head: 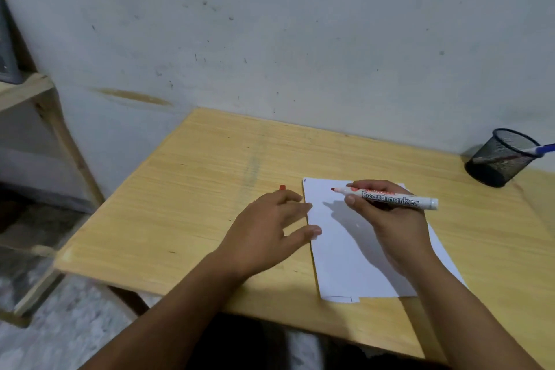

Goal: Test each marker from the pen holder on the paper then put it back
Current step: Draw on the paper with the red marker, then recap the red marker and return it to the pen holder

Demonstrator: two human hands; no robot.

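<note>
Hands work over a pale wooden table set against a wall. Right hand pinches a white board marker with a red tip, uncapped, its nib poised above the upper part of a white sheet of paper. Left hand lies flat, fingers loosely spread, fingertips on the sheet's left edge. Small red cap sits just beyond those fingers. Black mesh pen holder stands well apart at the far right, holding a blue-capped marker. Steadying the sheet while lowering the nib lightly should give a clean test stroke.
</note>
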